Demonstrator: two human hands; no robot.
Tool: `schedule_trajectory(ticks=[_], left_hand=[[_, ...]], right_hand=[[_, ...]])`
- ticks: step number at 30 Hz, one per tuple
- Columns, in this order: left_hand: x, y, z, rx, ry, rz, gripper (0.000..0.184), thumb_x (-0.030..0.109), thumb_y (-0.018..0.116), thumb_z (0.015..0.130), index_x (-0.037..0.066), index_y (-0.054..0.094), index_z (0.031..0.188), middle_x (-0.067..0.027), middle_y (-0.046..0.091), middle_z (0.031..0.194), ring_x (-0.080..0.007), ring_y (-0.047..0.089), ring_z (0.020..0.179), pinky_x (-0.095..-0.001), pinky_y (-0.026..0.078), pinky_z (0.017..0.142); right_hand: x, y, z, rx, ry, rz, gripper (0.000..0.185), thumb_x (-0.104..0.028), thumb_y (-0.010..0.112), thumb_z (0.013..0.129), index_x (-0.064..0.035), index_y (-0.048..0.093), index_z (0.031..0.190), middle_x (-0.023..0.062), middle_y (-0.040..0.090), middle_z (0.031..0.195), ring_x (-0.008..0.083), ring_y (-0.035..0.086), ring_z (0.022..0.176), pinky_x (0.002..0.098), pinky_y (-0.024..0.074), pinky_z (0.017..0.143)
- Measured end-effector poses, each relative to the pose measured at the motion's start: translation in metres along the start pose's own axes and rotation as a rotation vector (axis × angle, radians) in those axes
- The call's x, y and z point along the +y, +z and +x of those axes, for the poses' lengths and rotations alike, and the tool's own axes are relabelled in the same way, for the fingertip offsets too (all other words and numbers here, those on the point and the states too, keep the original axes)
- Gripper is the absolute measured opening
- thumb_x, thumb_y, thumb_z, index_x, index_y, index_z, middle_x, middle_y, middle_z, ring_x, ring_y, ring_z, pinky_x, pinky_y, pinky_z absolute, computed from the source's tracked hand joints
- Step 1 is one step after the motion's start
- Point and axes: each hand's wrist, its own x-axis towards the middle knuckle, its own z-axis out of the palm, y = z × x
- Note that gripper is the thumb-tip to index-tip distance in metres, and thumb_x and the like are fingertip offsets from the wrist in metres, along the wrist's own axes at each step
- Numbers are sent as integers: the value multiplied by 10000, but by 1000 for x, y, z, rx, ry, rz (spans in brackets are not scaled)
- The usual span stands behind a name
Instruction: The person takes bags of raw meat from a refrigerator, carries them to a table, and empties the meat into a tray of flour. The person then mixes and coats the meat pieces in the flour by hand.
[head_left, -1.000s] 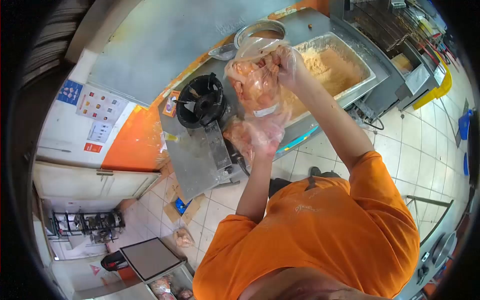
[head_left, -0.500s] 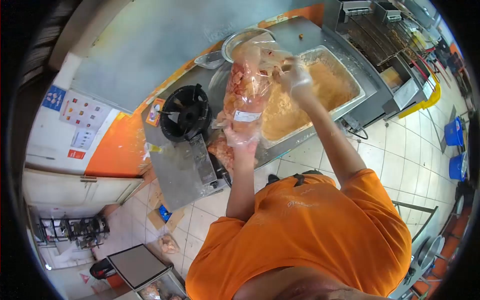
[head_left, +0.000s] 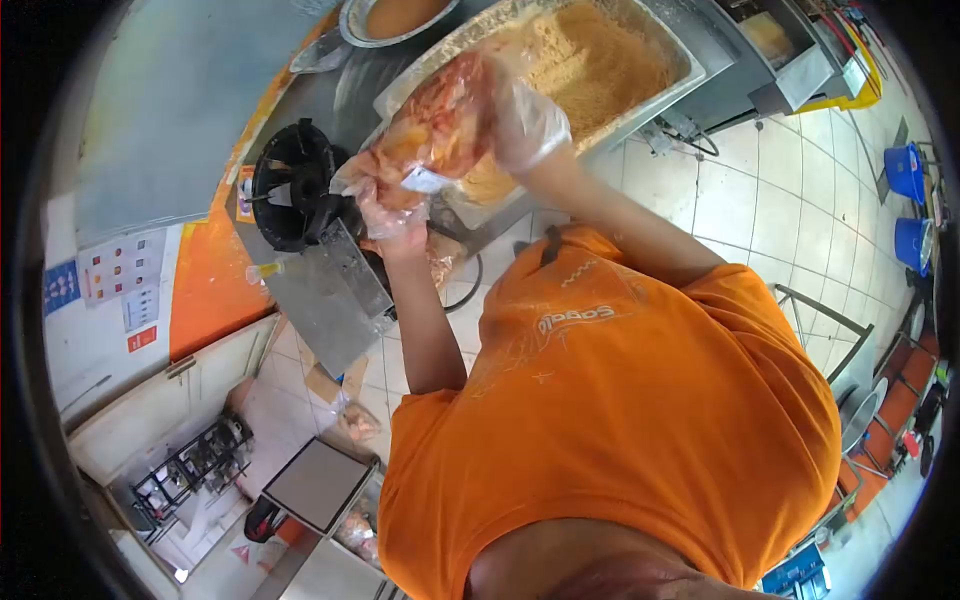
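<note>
Left grip (head_left: 394, 212) clasps crinkled clear bag (head_left: 436, 130), tilted, lumpy reddish meat (head_left: 468, 88) inside; right grip (head_left: 532, 125) blurred against it, closure unclear. Beyond: oblong metal tray (head_left: 688, 70), grainy tan powder (head_left: 605, 60).

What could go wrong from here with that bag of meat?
Some of its contents might spill into the tan powder, since the bag of meat appears tilted over the tray. The slick plastic might slip: the left hand supports its near end, while the right hand is blurred, its grip hard to judge. The second bag, beside the left wrist near the counter edge, could get nudged off.
</note>
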Motion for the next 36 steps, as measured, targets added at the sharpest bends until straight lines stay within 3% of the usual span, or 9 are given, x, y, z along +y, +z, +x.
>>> schedule_trajectory(ticks=[3,5,7,11,13,21,28,30,36], left_hand=[[-7,10,-8,43,-10,34,632,375,611,778,88,485,1327,-109,541,1317,-290,526,1217,-466,409,1052],[-18,8,-8,-53,13,72,645,372,612,773,83,479,1333,-108,537,1321,-299,524,1218,-473,413,1049],[-29,17,-5,-51,-41,33,668,384,616,765,90,470,1347,-107,525,1336,-307,512,1231,-477,414,1048],[-45,48,-2,153,-59,133,670,395,608,776,100,458,1359,-110,505,1359,-314,489,1255,-495,410,1046],[-55,56,2,237,-60,160,670,399,605,781,102,452,1362,-111,499,1364,-316,485,1259,-503,407,1046],[-57,81,2,243,15,187,720,430,614,785,125,401,1401,-105,473,1385,-321,457,1282,-506,360,1081],[-46,73,-7,368,-46,161,626,420,526,867,123,405,1404,-108,485,1377,-333,461,1274,-523,375,1063],[-46,90,-5,456,2,251,584,461,399,944,81,437,1385,-140,512,1358,-321,500,1239,-499,392,1047],[-39,113,-9,499,51,340,488,369,451,964,99,435,1370,-112,510,1354,-298,501,1237,-495,426,1003]], right_hand=[[-15,-29,-25,211,-165,-255,472,-46,568,759,60,484,1211,282,571,1096,441,596,946,470,516,764],[2,-40,-31,74,-101,-138,572,-33,556,767,63,418,1314,306,531,1200,449,575,1016,473,510,820],[13,-54,-24,116,-210,-199,591,6,561,692,43,468,1275,220,567,937,382,589,736,473,489,582],[22,-89,1,-114,72,-54,509,4,565,693,27,495,1197,210,567,936,381,586,747,478,483,587],[54,-86,6,42,-149,26,428,7,569,714,6,503,1136,199,572,936,380,583,760,476,482,602],[108,-75,62,-81,-217,242,188,-144,638,804,-96,598,982,150,629,791,351,625,683,430,514,592],[127,-68,88,-513,-123,454,388,-340,767,788,-28,594,943,118,630,785,256,593,690,365,474,629],[125,-65,95,-538,-128,442,388,-342,774,779,-20,596,902,123,622,761,250,585,675,365,468,620],[125,-72,97,-528,-133,523,418,-329,806,706,20,582,757,164,574,677,253,540,611,370,446,582]])
